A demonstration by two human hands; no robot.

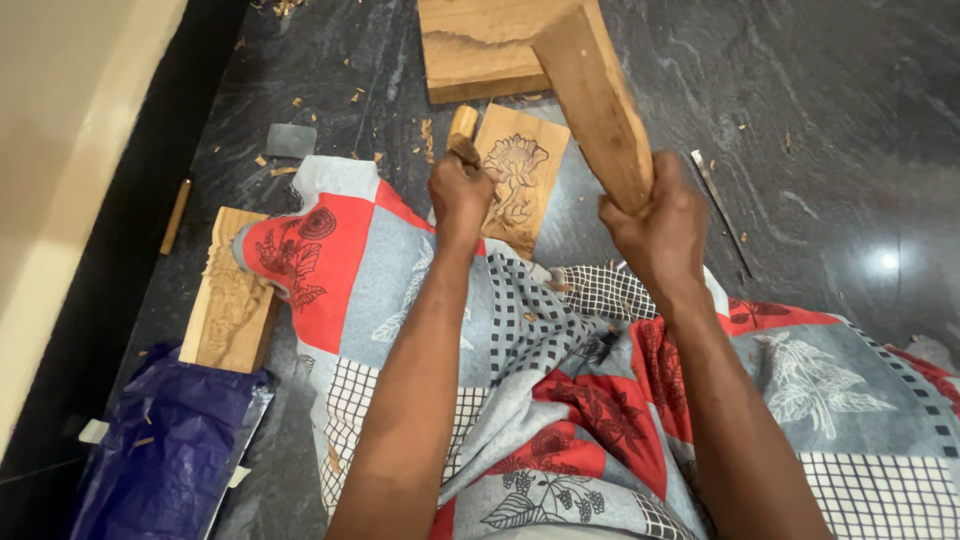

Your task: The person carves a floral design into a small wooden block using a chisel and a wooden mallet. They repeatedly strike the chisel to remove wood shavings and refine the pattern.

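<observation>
- Patchwork cloth (pixel 560 400) in red, grey and check squares lies closest, draped over the person's lap, with both bare forearms stretched out over it.
- Left hand (pixel 460 195) is closed around a chisel (pixel 463 135); only the wooden handle's top shows above the fist, and the blade is hidden.
- The chisel stands tilted against the left edge of a small carved panel (pixel 518 180).
- That panel is pale wood with a flower cut in relief; it lies on the floor just past the cloth's far edge, between the two hands.
- Right hand (pixel 655 225) is clenched tight on the lower end of a wooden mallet (pixel 590 95), a long plain block.
- The mallet slants up and to the left, its top end over a thick plank (pixel 470 55) lying on the floor beyond the panel.
- A second carved block (pixel 228 300) lies to the left, partly under the cloth's corner.
- A blue plastic sheet (pixel 165 450) is crumpled at lower left, touching that block's near end.
- A small grey stone (pixel 291 140) sits on the dark floor (pixel 830 150) left of the chisel, among scattered wood chips.
- A thin metal tool (pixel 720 210) lies on the floor just right of the right hand.
- A slim wooden stick (pixel 175 215) rests near the pale wall at left.
</observation>
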